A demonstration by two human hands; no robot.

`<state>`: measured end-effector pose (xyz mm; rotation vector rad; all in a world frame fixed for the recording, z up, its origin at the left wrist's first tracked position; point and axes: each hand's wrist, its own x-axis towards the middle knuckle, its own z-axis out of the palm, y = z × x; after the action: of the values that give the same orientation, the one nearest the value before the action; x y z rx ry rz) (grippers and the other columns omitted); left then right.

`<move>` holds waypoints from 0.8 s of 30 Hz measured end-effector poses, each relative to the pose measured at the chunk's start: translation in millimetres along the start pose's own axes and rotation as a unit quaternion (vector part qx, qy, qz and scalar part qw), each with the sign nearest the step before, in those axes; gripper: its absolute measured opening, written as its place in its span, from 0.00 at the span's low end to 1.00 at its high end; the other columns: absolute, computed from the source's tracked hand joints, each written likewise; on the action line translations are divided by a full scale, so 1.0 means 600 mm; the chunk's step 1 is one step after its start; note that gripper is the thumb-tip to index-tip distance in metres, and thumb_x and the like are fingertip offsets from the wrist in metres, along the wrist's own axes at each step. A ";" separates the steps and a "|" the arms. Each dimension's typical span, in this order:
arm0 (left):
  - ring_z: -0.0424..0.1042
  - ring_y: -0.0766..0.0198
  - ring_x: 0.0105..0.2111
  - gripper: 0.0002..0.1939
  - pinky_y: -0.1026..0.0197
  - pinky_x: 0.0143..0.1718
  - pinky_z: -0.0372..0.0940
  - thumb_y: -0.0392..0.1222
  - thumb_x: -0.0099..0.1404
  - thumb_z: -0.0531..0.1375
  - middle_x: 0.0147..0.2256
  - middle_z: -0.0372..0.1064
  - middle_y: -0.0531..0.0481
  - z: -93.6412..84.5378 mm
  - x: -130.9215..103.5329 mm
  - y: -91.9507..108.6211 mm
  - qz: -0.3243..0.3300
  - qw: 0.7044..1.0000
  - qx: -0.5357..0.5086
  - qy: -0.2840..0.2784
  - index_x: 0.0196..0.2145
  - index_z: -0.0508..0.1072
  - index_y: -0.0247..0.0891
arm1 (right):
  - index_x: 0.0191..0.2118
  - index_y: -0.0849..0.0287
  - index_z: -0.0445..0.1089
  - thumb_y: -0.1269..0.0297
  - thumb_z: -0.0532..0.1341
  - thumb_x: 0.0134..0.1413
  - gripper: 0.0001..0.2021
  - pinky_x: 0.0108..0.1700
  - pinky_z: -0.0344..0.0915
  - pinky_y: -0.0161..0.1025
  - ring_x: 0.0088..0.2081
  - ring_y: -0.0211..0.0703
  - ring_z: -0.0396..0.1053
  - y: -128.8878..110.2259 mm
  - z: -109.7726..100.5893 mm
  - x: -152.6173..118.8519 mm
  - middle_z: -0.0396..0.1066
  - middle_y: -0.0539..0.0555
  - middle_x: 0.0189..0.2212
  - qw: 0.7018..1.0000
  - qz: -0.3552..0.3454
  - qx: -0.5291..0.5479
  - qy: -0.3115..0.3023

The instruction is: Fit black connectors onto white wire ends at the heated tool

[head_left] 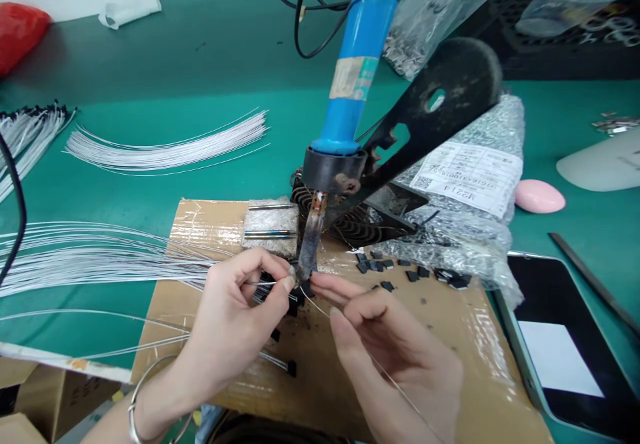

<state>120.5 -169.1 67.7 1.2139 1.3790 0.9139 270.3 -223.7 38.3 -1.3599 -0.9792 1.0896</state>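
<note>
The left hand [233,327] is a little left of the lower centre, with thumb [274,304] and index finger [267,262] pinched at the tips; its forearm [165,392] enters from lower left. The right hand [407,364], lower right of centre, has bent fingers [373,305].

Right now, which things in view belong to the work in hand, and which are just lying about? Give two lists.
Seemingly in use:
soldering iron, tip by both hands
thin wire along the right hand
white wires, one apparently in the left hand
cardboard beneath

Seemingly lying about:
phone
pink egg-shaped thing
red object
</note>
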 end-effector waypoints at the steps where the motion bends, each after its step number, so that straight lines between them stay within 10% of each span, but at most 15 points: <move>1: 0.74 0.64 0.29 0.05 0.64 0.31 0.67 0.35 0.62 0.64 0.30 0.79 0.48 0.000 0.000 0.000 0.001 1.000 0.000 -0.001 0.28 0.76 0.38 | 0.30 0.53 0.70 0.69 0.65 0.67 0.11 0.54 0.80 0.40 0.49 0.47 0.85 0.000 0.001 0.000 0.85 0.55 0.48 1.000 0.002 0.004 0.002; 24: 0.76 0.64 0.30 0.06 0.65 0.33 0.69 0.34 0.62 0.64 0.29 0.78 0.50 0.001 -0.003 0.003 0.016 1.000 0.010 0.005 0.27 0.76 0.37 | 0.30 0.53 0.68 0.66 0.65 0.66 0.11 0.52 0.78 0.38 0.47 0.47 0.85 0.004 0.000 -0.001 0.85 0.57 0.47 0.997 -0.044 -0.070 0.010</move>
<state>121.2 -170.7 69.7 1.2521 1.3831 0.9314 270.1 -224.3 36.1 -1.4231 -1.1075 0.9549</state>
